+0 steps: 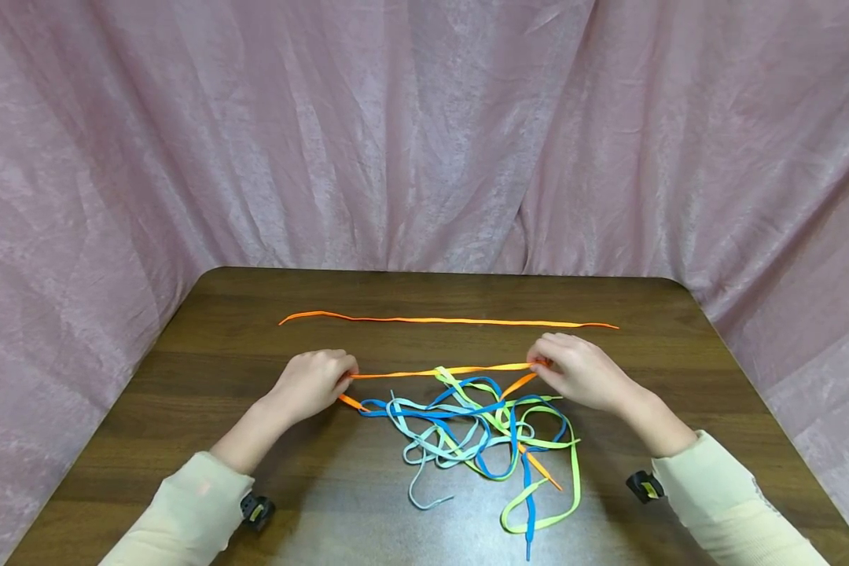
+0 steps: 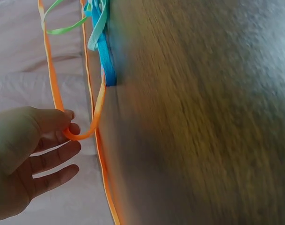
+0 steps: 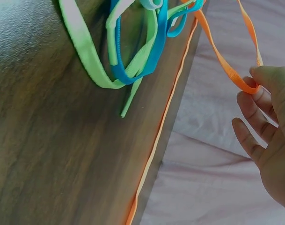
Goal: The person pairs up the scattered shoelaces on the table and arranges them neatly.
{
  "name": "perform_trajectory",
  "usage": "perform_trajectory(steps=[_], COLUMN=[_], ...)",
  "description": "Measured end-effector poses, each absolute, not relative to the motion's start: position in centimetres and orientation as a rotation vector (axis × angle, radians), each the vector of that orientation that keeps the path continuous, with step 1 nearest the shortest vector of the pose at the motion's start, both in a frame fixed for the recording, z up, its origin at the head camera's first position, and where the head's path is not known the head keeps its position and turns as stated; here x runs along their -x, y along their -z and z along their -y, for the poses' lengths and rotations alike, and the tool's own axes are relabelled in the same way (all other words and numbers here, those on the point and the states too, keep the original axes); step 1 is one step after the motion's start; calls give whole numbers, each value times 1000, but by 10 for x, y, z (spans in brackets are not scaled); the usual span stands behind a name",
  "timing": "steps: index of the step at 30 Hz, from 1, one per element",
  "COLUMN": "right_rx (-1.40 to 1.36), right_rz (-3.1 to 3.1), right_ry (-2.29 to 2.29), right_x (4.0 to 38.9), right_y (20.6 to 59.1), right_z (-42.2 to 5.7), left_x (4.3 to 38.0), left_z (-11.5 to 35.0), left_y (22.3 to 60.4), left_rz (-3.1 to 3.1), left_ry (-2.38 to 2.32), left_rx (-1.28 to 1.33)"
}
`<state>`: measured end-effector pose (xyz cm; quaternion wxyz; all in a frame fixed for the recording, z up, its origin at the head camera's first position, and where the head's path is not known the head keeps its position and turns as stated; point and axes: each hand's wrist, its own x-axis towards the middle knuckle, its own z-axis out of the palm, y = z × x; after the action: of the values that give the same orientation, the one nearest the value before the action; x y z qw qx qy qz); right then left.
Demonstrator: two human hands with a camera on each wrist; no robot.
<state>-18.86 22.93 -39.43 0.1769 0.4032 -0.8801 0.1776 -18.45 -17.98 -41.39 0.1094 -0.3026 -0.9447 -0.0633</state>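
Observation:
Between the two hands an orange shoelace [image 1: 396, 374] is stretched above a tangle of laces. My left hand [image 1: 316, 380] pinches it between thumb and forefinger; in the left wrist view the lace [image 2: 53, 84] bends round those fingertips and runs back to the pile. My right hand [image 1: 576, 368] pinches the same lace on the other side, where it loops back down into the tangle, as the right wrist view shows with the lace [image 3: 222, 61]. The tangle holds a blue lace [image 1: 528, 503], a light blue lace [image 1: 417, 483] and a yellow-green lace [image 1: 575, 472]. A yellow-green stretch is draped over the taut orange one.
A second orange shoelace [image 1: 453, 320] lies nearly straight across the far part of the brown wooden table [image 1: 184, 409]. Pink curtains [image 1: 424, 141] hang behind and at both sides of the table.

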Motion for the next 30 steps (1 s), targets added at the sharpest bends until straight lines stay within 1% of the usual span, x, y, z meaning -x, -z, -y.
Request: perform_trajectory(steps=[24, 30], right_rx=[-1050, -1056], right_rz=[2560, 2604], right_ry=[-530, -526], right_x=[191, 189], right_y=[413, 418], right_z=[-245, -243], left_x=[180, 178], left_z=[229, 237], left_y=[414, 409], left_rz=[2820, 2792], left_ry=[208, 222], left_rx=[680, 673])
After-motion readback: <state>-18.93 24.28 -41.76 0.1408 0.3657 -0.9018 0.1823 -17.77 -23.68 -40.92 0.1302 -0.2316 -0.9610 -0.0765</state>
